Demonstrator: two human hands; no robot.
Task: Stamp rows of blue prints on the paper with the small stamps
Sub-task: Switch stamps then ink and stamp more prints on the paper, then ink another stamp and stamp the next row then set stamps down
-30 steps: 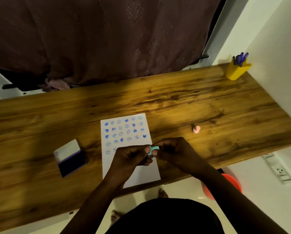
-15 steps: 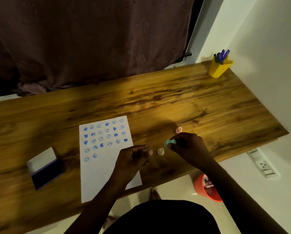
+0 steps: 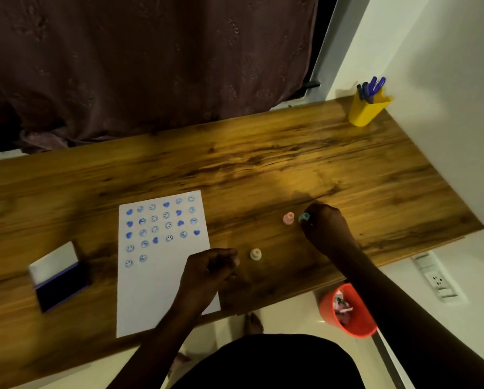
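Observation:
A white sheet of paper (image 3: 162,279) lies on the wooden desk (image 3: 263,175), its upper part filled with rows of blue heart and smiley prints. My right hand (image 3: 325,228) pinches a small teal stamp (image 3: 304,217) just right of a pink stamp (image 3: 288,219) that stands on the desk. A cream stamp (image 3: 255,254) stands right of the paper's edge. My left hand (image 3: 207,273) rests curled on the paper's right edge, holding nothing I can see. A blue ink pad (image 3: 60,279) with its white lid open sits left of the paper.
A yellow cup (image 3: 367,110) of blue pens stands at the desk's far right corner by the white wall. A dark curtain hangs behind the desk. Below the front edge are an orange bin (image 3: 347,311) and a wall socket (image 3: 434,279).
My hands have parted: the right one carried the teal stamp to the right, beside the pink stamp. The cream stamp now stands on the desk. The view shifted right.

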